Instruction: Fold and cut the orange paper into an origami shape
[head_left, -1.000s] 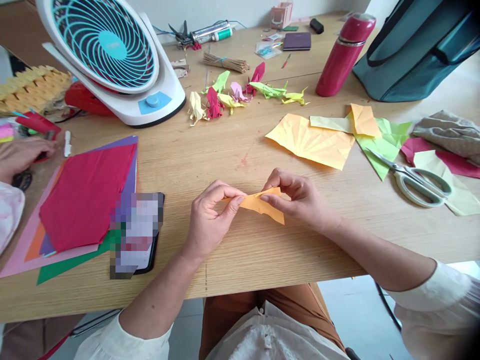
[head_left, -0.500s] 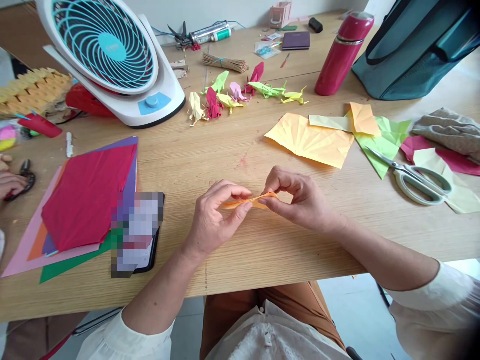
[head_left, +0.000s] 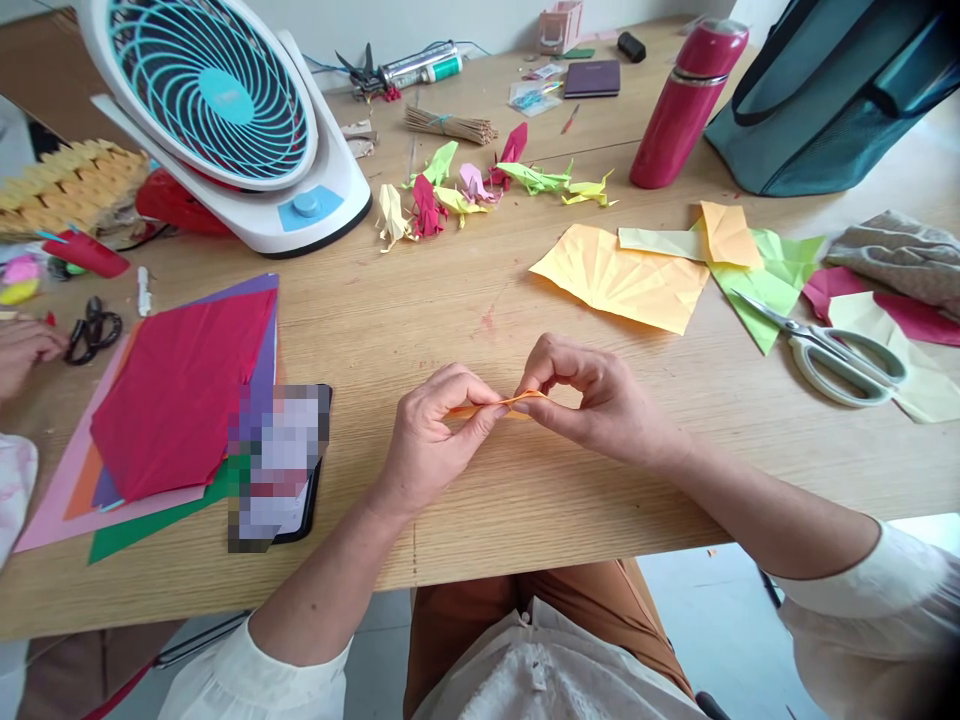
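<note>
A narrow folded piece of orange paper (head_left: pixel 517 401) is held just above the tabletop, near the table's front edge. My left hand (head_left: pixel 439 425) pinches its left part between thumb and fingers. At the other end, my right hand (head_left: pixel 592 400) grips the paper with thumb and forefinger. The fingertips of both hands are close together, and they hide much of the paper. Beyond the hands lies a creased light-orange sheet (head_left: pixel 622 280). Scissors with pale handles (head_left: pixel 840 365) rest to the right on paper scraps.
Several folded paper figures (head_left: pixel 472 190) stand toward the back. A fan (head_left: pixel 225 110) is at the back left, a red flask (head_left: pixel 690 105) and a teal bag (head_left: pixel 817 110) at the back right. Coloured sheets (head_left: pixel 180 400) and a phone (head_left: pixel 289 470) lie left. Another person's hand (head_left: pixel 26 350) is beside black scissors (head_left: pixel 94 330).
My left fingertips have closed onto the orange paper, and it looks flatter between my hands. At far left, the other person's hand has come away from the black scissors.
</note>
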